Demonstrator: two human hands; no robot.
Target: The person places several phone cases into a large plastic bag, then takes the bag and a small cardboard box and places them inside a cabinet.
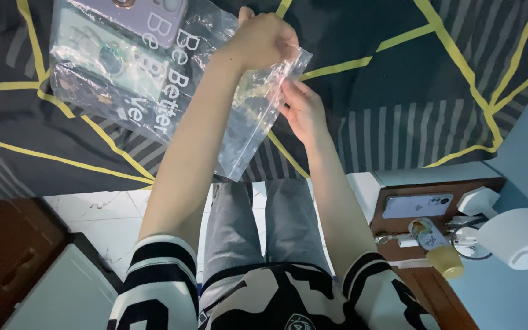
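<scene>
- Sleeves (pixel 154 269) in black and white stripes nearest the camera, grey trousers (pixel 264 214) below, white tiled floor (pixel 108 223) underneath.
- Wooden side table (pixel 441 287) at right, near the right elbow: pale phone (pixel 417 205) lying flat, small yellow-capped bottle (pixel 436 243) on its side, white rounded container (pixel 517 238) at the edge.
- Right hand (pixel 304 110) raised over the dark bedspread (pixel 410 79): thumb and fingertips (pixel 289 93) pinched nearly closed on the edge of a small clear zip bag (pixel 252 122), remaining fingers loosely curled.
- Left hand (pixel 261 40) just above and beside it, closed into a fist-like grip on the top of the same bag, fingers wrapped tight, no gap showing.
- Small clear zip bag hanging tilted between both hands, lower corner pointing down toward the knees; contents not clear.
- Farther back, at left, large clear packet (pixel 117 61) with white lettering lying flat on the bedspread, phone cases (pixel 148 18) inside, purple and pale green.
- Bedspread black with grey stripes and yellow lines.
</scene>
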